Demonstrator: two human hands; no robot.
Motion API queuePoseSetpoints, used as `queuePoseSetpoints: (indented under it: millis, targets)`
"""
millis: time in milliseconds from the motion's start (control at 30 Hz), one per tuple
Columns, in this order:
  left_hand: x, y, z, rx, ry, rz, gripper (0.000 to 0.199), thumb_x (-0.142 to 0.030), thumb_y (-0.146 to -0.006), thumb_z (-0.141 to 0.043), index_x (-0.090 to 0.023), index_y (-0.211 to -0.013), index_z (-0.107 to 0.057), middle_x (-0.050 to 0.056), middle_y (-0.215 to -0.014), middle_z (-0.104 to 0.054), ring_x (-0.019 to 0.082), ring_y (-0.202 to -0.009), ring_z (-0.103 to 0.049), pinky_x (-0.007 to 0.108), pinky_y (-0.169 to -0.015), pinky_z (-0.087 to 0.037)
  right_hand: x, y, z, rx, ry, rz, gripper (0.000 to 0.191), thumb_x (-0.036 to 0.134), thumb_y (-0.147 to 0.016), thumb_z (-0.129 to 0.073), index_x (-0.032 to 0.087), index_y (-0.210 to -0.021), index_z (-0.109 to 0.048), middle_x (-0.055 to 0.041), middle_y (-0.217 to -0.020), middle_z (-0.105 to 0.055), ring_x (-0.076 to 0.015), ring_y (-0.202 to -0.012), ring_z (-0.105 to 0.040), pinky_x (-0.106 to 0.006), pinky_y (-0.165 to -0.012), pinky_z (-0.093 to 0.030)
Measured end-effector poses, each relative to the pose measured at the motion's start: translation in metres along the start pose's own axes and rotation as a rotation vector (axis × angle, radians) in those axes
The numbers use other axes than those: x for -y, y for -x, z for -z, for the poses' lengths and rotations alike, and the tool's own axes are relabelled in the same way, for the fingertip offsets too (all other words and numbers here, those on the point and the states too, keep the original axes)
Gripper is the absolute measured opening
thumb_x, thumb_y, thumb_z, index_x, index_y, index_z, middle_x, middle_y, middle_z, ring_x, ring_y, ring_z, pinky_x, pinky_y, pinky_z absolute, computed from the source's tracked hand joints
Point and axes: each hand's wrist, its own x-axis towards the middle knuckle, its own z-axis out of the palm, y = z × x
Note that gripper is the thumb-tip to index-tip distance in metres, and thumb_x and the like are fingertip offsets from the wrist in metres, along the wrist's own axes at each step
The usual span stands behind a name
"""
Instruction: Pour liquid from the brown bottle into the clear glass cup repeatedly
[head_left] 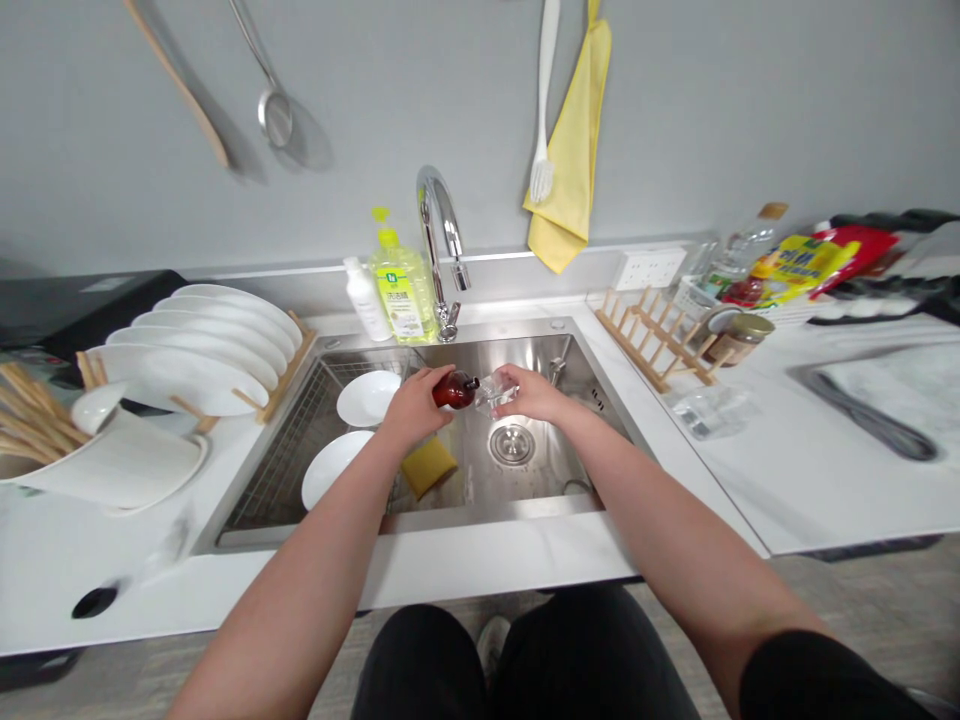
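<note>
Head, bottle [454, 390] in left hand [411, 408], glass [496, 392] in right [534, 393]

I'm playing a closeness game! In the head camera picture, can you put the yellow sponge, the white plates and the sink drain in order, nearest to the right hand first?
1. Sink drain, in the sink, just below the right hand.
2. Yellow sponge, in the sink, left of the drain.
3. White plates, standing far left, outside the sink.
</note>
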Motion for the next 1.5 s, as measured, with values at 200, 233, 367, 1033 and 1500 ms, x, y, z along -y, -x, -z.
queuePoseSetpoints:
  millis: [200, 233, 367, 1033, 1500]
  targets:
    - [-0.003, 0.0, -0.001, -0.016, 0.039, 0.094, 0.082, -0.02, -0.068, -0.084, -0.027, -0.147, -0.065, 0.008, -0.137, -0.08, 0.036, -0.119, -0.078, 0.05, -0.108, -0.062, 0.0, -0.002, -0.002, -0.008, 0.023, -0.028, 0.062, 0.034, -0.058, -0.103, 0.024, -0.108, -0.069, -0.0017, -0.106, -0.076, -0.0256, -0.101, -0.073, -0.039, -0.094, -0.057]
    - [-0.003, 0.0, -0.001, -0.013, 0.046, 0.096, 0.079, -0.02, -0.067, -0.084, -0.028, -0.144, -0.066, 0.008, -0.135, -0.08, 0.036, -0.118, -0.078, 0.05, -0.106, -0.063, 0.0, -0.002, -0.003, -0.012, 0.019, -0.039, 0.062, 0.035, -0.058, -0.103, 0.024, -0.109, -0.069, -0.002, -0.107, -0.076, -0.0257, -0.102, -0.073, -0.039, -0.094, -0.057]
    - [0.0, -0.001, -0.003, -0.033, 0.089, 0.111, 0.079, -0.021, -0.067, -0.087, -0.029, -0.143, -0.067, 0.007, -0.135, -0.081, 0.035, -0.117, -0.079, 0.049, -0.107, -0.063, -0.003, -0.004, -0.003, -0.027, -0.001, -0.068, 0.065, 0.036, -0.058, -0.102, 0.024, -0.113, -0.07, -0.002, -0.111, -0.077, -0.0253, -0.104, -0.073, -0.04, -0.097, -0.056]
    - [-0.003, 0.0, -0.001, -0.015, -0.11, 0.045, 0.088, -0.021, -0.07, -0.084, -0.028, -0.156, -0.068, 0.011, -0.147, -0.077, 0.039, -0.129, -0.075, 0.051, -0.116, -0.059, 0.001, -0.002, 0.0, -0.028, 0.021, -0.072, 0.063, 0.03, -0.055, -0.103, 0.024, -0.109, -0.07, -0.0003, -0.108, -0.077, -0.0241, -0.101, -0.073, -0.038, -0.094, -0.056]
    - [-0.013, 0.003, 0.008, -0.011, -0.219, 0.039, 0.086, -0.02, -0.075, -0.081, -0.031, -0.159, -0.067, 0.012, -0.146, -0.077, 0.042, -0.129, -0.073, 0.054, -0.11, -0.059, 0.0, -0.002, -0.001, -0.017, 0.044, -0.056, 0.062, 0.028, -0.056, -0.104, 0.024, -0.109, -0.071, -0.0008, -0.107, -0.078, -0.0253, -0.101, -0.074, -0.038, -0.092, -0.056]
